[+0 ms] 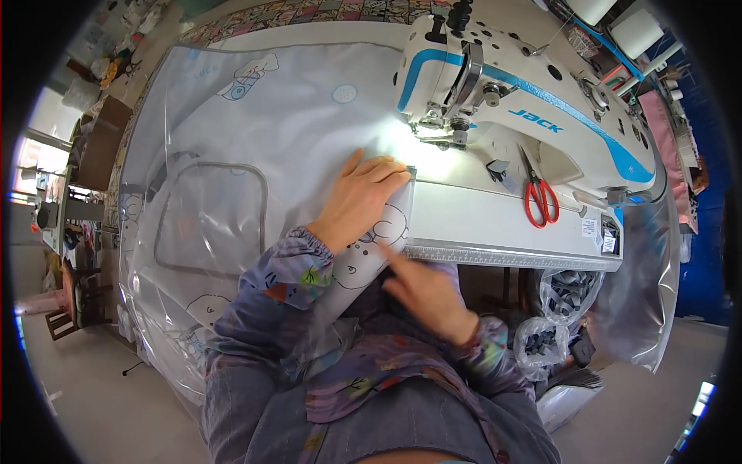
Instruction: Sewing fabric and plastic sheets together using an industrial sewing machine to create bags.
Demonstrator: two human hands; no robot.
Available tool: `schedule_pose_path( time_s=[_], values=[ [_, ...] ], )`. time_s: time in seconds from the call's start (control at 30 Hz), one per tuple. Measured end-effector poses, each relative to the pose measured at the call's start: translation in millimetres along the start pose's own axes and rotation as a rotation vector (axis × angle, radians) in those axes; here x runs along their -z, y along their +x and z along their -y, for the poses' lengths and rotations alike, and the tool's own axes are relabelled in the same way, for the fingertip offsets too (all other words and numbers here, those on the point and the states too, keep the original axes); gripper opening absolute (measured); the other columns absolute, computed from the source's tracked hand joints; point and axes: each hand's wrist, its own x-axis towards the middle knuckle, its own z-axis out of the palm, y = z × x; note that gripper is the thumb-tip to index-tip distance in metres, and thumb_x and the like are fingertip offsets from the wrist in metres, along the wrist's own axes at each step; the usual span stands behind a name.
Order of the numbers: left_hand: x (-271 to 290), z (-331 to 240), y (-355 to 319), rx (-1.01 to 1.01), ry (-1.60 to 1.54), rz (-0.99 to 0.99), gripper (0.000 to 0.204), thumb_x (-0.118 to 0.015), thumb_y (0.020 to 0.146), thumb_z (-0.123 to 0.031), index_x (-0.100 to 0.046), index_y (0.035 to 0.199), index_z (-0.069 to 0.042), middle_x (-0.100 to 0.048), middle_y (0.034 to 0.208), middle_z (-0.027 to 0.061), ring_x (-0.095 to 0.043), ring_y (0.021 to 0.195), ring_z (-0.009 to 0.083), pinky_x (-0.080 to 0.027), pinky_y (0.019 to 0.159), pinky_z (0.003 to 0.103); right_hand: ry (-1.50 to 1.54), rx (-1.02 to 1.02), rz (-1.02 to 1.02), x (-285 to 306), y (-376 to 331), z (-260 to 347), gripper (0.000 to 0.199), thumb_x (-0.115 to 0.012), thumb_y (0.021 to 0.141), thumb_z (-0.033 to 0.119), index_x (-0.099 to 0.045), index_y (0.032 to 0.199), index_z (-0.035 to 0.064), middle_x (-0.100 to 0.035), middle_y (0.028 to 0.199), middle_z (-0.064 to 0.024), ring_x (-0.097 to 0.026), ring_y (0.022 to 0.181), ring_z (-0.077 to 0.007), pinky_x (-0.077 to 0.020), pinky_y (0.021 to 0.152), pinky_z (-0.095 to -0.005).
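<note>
A large, glossy, pale grey plastic sheet (301, 124) with printed cartoon figures spreads over the sewing table. My left hand (359, 199) lies flat on its right part, fingertips at the sheet's edge, just short of the sewing machine's lit needle area (444, 139). A grey-bound rounded square (264, 205) shows in the sheet to the left of my left arm. My right hand (429, 298) is nearer to me, beside the sheet's hanging edge at the table front. Motion blurs its fingers, and I cannot see whether they touch the sheet or hold anything.
The white and blue sewing machine (533, 93) stands at right. Red-handled scissors (541, 197) and a small dark scrap (498, 166) lie on its bed. A ruler strip (495, 255) edges the table front. Below hang clear bags of dark scraps (570, 294). Thread cones (638, 31) stand upper right.
</note>
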Motion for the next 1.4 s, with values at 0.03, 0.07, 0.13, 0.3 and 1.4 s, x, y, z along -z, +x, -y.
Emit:
schedule_pose_path(
  time_s=[0.03, 0.07, 0.13, 0.3, 1.4],
  values=[
    [0, 0, 0, 0.001, 0.006, 0.009, 0.037, -0.06, 0.087, -0.004, -0.063, 0.122, -0.014, -0.062, 0.128, -0.001, -0.055, 0.128, 0.021, -0.034, 0.117, 0.053, 0.027, 0.055, -0.053, -17, -1, 2, 0.065, -0.072, 0.089, 0.012, -0.046, 0.149, 0.016, -0.068, 0.103, -0.0145, -0.07, 0.093, -0.0337, -0.0561, 0.079, -0.0365],
    [1, 0, 1, 0.005, 0.001, 0.009, 0.037, -0.06, 0.087, -0.004, -0.063, 0.122, -0.014, -0.062, 0.128, -0.001, -0.055, 0.128, 0.021, -0.034, 0.117, 0.053, 0.279, 0.195, -0.203, -34, 0, 5, 0.056, -0.071, 0.09, 0.009, -0.052, 0.142, 0.0136, -0.065, 0.095, -0.0099, -0.065, 0.081, -0.0248, -0.0523, 0.071, -0.0331],
    [3, -1, 1, -0.008, -0.014, 0.026, 0.032, -0.063, 0.09, -0.012, -0.063, 0.122, -0.014, -0.061, 0.127, -0.0007, -0.055, 0.127, 0.022, -0.034, 0.116, 0.054, 0.533, 0.331, -0.349, -53, -3, 6, 0.047, -0.071, 0.091, 0.007, -0.057, 0.136, 0.0113, -0.062, 0.087, -0.0053, -0.06, 0.069, -0.016, -0.0484, 0.063, -0.0297],
    [8, -11, 1, 0.018, -0.057, 0.02, 0.03, -0.064, 0.093, -0.02, -0.063, 0.122, -0.014, -0.061, 0.127, -0.0005, -0.054, 0.126, 0.0215, -0.034, 0.115, 0.055, 0.927, -0.163, -0.09, -39, -29, 14, 0.027, -0.07, 0.092, 0.002, -0.064, 0.118, 0.0065, -0.06, 0.098, 0.0068, -0.039, 0.07, 0.0028, -0.0315, 0.06, -0.0169],
    [-16, 8, 34, 0.036, 0.064, -0.073, 0.025, -0.063, 0.088, -0.012, -0.064, 0.113, -0.011, -0.063, 0.119, 0.002, -0.054, 0.123, 0.023, -0.035, 0.112, 0.057, -0.298, -0.089, -0.472, 62, 119, -66, 0.031, -0.056, 0.091, 0.011, -0.072, 0.117, 0.019, -0.066, 0.086, -0.013, -0.065, 0.079, -0.0355, -0.0507, 0.068, -0.0465]
  ],
)
